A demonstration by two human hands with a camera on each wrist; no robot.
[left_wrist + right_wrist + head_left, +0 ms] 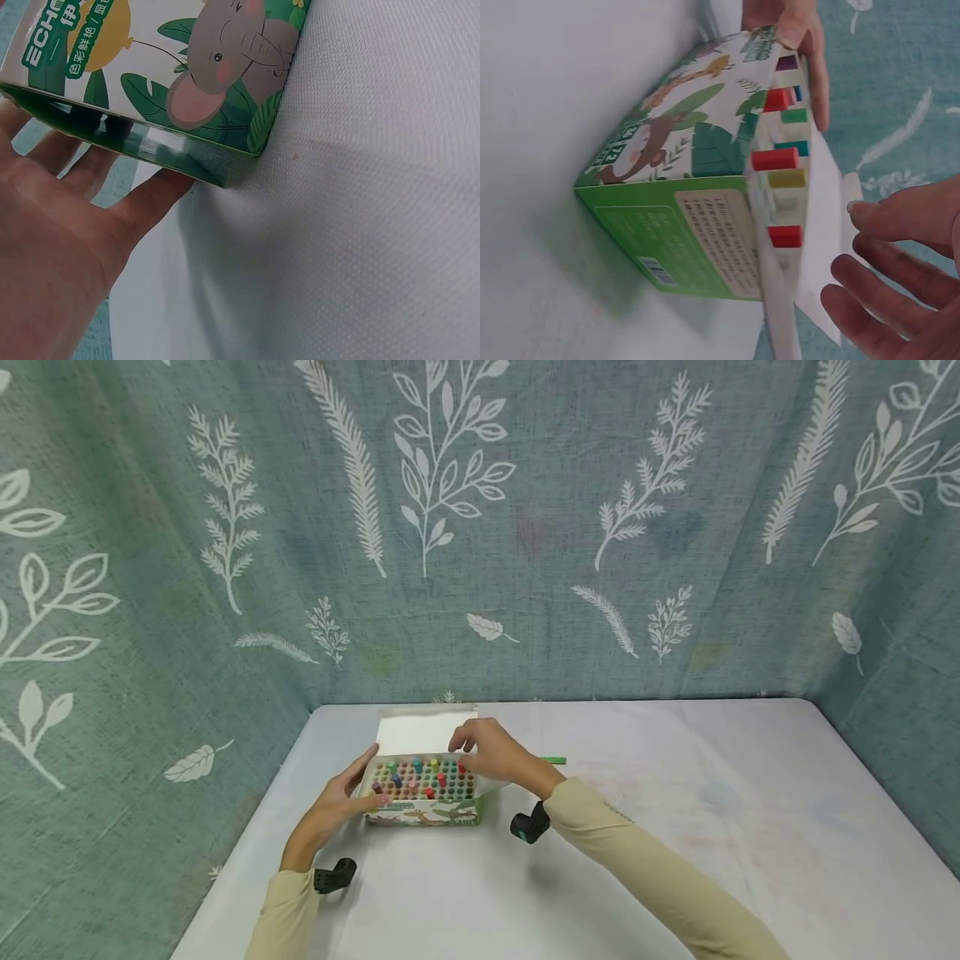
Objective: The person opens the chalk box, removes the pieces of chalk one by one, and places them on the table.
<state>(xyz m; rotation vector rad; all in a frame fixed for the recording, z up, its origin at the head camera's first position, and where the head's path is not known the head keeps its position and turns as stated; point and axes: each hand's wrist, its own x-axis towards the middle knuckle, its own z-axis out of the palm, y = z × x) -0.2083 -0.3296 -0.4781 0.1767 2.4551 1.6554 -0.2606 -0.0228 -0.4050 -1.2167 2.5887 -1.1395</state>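
A green-and-white cardboard box printed with jungle animals (425, 814) sits on the white cloth-covered tabletop (675, 860) near its far left corner, its long axis running left to right across the person's view and its open top facing up, with the white lid flap (425, 731) standing up at the back. Inside, short coloured sticks (423, 778) (red, green, yellow, teal, purple among them) stand upright in rows, ends upward. The left hand (339, 806) lies against the box's left end, fingers (142, 210) straight and slightly spread, touching the lower edge of the box. The right hand (491, 753) hovers over the right rear part of the rows, fingers (889, 259) loosely curved and apart, pinching nothing that can be seen. The front face shows a grey elephant (225, 60) among leaves, with white letters reading "ECH" and Chinese characters too cut off to read fully; the end panel carries small print and a barcode (658, 271), illegible. A small green stick (553, 761) lies on the tabletop just right of the right hand.
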